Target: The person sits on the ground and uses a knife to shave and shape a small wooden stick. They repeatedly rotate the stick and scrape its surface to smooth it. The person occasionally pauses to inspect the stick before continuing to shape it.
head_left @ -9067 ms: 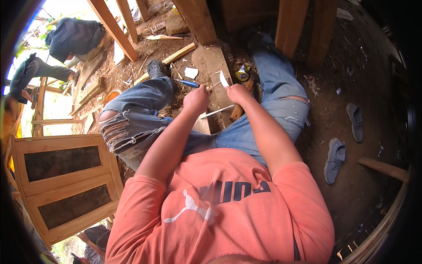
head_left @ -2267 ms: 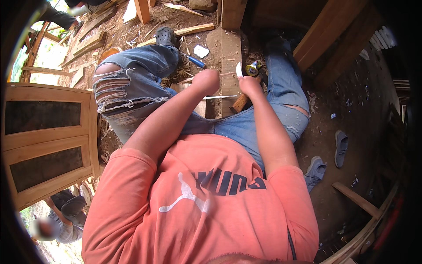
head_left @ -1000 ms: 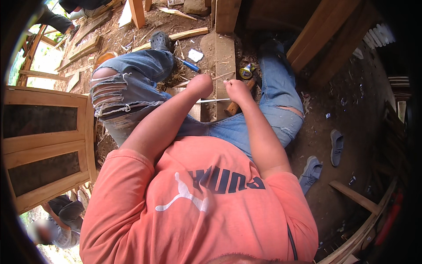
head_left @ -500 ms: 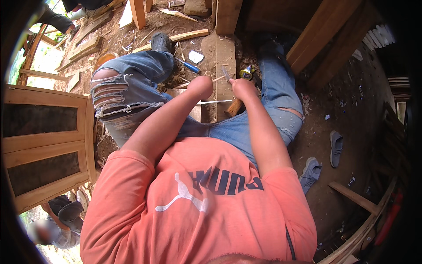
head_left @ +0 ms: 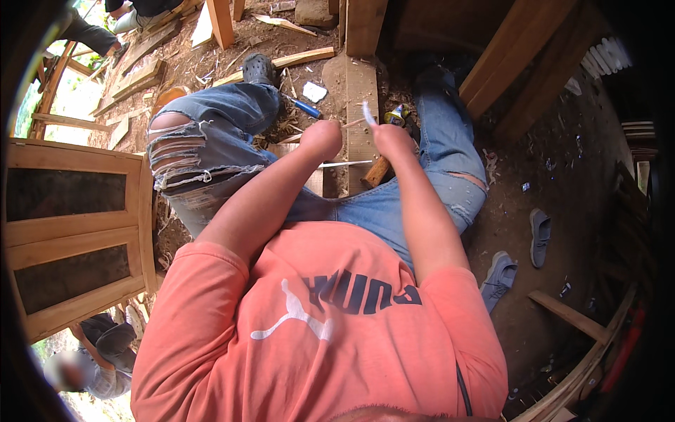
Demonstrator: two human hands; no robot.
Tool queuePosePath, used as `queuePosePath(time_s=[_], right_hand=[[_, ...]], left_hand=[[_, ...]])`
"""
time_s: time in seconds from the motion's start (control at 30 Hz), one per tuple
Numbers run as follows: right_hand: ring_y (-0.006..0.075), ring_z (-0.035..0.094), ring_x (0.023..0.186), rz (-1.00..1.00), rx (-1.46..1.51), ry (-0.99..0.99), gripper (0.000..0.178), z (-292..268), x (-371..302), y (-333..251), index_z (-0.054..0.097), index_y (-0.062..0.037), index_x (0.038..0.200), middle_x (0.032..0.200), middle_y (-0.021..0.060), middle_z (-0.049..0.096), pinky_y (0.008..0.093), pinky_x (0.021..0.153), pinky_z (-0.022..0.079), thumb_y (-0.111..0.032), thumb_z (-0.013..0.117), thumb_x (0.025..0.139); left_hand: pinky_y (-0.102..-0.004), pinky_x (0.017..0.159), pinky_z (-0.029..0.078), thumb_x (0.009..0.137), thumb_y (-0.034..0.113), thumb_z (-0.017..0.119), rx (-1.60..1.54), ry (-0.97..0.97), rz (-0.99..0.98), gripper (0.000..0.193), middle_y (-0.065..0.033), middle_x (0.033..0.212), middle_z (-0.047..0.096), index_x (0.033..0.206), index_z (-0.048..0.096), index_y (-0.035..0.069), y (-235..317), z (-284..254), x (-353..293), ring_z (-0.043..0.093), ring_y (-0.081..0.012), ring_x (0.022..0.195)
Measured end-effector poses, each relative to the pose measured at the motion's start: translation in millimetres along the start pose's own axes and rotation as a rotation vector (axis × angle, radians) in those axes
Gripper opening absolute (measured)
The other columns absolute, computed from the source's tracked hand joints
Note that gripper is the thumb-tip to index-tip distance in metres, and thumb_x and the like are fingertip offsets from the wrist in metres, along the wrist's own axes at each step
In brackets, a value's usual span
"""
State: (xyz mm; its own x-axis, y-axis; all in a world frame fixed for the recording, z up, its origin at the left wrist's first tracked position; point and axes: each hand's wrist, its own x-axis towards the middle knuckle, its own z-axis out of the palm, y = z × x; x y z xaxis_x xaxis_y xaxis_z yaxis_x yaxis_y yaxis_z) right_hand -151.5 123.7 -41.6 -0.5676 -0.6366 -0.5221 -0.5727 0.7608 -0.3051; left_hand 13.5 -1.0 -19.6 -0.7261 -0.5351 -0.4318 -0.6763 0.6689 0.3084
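Over a brown wooden plank (head_left: 360,83), a thin tan stick (head_left: 354,123) is gripped by the left hand (head_left: 323,138); a narrow shiny blade (head_left: 368,114), gripped by the right hand (head_left: 394,143), has been shifted outward, seemingly for paring

Ahead of the lap (head_left: 344,209), the left hand (head_left: 323,138) and right hand (head_left: 394,143) are curled, slightly apart, forearms (head_left: 420,200) angled inward.

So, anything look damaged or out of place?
The faded blue denim jeans are ripped at both knees, the left in frayed strips. Two grey shoes lie unworn on the brown dirt floor to the right. Nothing seems odd about the thin wooden stick in the left hand or the pale blade in the right hand.
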Motion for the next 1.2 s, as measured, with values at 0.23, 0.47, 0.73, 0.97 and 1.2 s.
queuePosePath(time_s=[0.23,0.47,0.73,0.97,1.2], right_hand=[[0.0422,0.070,0.118,-0.057,-0.075,-0.001,0.059,3.2,-0.1,-9.7,0.078,-0.0084,0.119,0.123,0.0221,0.074,0.0548,0.099,0.054,-0.052,0.039,0.111],[0.0429,0.069,0.120,0.149,-0.020,0.125,0.059,8.9,10.0,20.9,0.077,-0.0037,0.121,0.127,0.0244,0.073,0.0546,0.100,0.054,-0.049,0.041,0.111],[0.0434,0.069,0.117,0.128,0.046,0.204,0.052,-3.2,7.8,28.0,0.074,-0.0059,0.119,0.123,0.0223,0.074,0.0558,0.099,0.054,-0.045,0.041,0.111],[0.0437,0.071,0.106,-0.083,0.007,0.180,0.047,-1.6,-11.1,2.3,0.074,-0.0111,0.113,0.110,0.0210,0.076,0.0568,0.091,0.055,-0.046,0.043,0.110],[0.0425,0.073,0.102,-0.145,-0.046,0.127,0.056,8.2,-18.4,-18.8,0.080,-0.0113,0.107,0.109,0.0205,0.077,0.0558,0.087,0.057,-0.052,0.042,0.110]], left_hand=[[-0.0516,0.090,0.060,0.096,0.013,0.057,-0.003,0.081,0.057,0.024,-0.0226,0.110,0.077,0.107,0.074,0.002,-3.7,9.9,0.2,0.075,-0.0404,0.106],[-0.0521,0.090,0.060,0.096,0.013,0.054,-0.002,0.106,0.023,0.024,-0.0213,0.110,0.077,0.107,0.073,0.002,0.7,0.6,-1.1,0.074,-0.0401,0.104],[-0.0548,0.092,0.056,0.099,0.017,0.054,-0.103,0.107,0.001,0.026,-0.0247,0.112,0.075,0.113,0.068,0.001,8.8,-4.9,-4.5,0.072,-0.0432,0.107],[-0.0535,0.094,0.057,0.097,0.014,0.054,-0.152,0.032,-0.143,0.031,-0.0284,0.118,0.074,0.122,0.061,-0.002,1.8,2.3,-0.3,0.073,-0.0443,0.111],[-0.0550,0.093,0.057,0.097,0.012,0.054,-0.119,0.028,-0.100,0.027,-0.0276,0.115,0.075,0.121,0.059,0.001,7.4,-1.9,-1.6,0.073,-0.0444,0.110]])
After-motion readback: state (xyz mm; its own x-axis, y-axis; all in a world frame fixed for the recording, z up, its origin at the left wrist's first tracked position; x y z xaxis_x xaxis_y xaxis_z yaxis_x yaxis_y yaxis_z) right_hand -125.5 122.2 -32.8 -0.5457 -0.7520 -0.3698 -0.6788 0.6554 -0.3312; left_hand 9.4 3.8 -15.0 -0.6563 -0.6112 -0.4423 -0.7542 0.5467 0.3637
